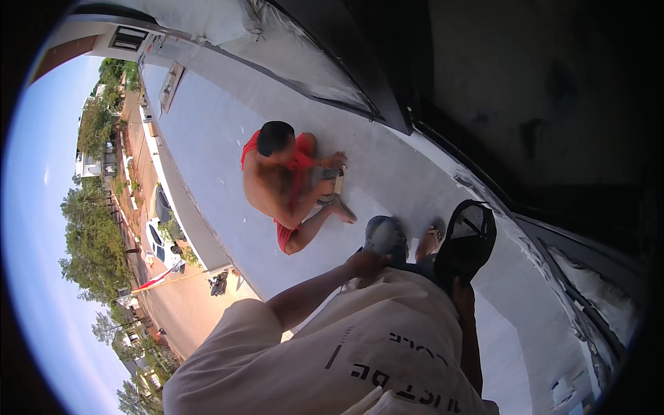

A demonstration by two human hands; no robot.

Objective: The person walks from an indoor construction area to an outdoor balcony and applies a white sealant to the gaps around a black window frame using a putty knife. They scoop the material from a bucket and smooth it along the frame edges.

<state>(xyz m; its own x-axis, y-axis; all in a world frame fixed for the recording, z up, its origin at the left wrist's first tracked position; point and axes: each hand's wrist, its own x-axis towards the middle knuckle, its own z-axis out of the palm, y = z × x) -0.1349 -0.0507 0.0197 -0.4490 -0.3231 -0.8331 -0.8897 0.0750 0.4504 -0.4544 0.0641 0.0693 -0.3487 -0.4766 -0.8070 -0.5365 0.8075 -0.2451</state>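
Note:
My left hand (pixel 368 263) rests at the hem of my pale shirt (pixel 387 311), against the top of my blue jeans (pixel 385 235). Its fingers are too dark and small to read. By my right leg, my right hand (pixel 462 290) is closed on the lower end of a black cap-like thing (pixel 467 238) with a strap across it. A sandalled foot (pixel 432 238) shows between the jeans and this black thing.
Ahead on the grey floor (pixel 214 90) a person in red (pixel 277 187) sits, hands on a small pale block (pixel 339 181). A board (pixel 171 86) lies farther off. Dark frames with plastic sheeting (pixel 297 59) line the right; a low parapet (pixel 190 221) edges the left, with a drop beyond.

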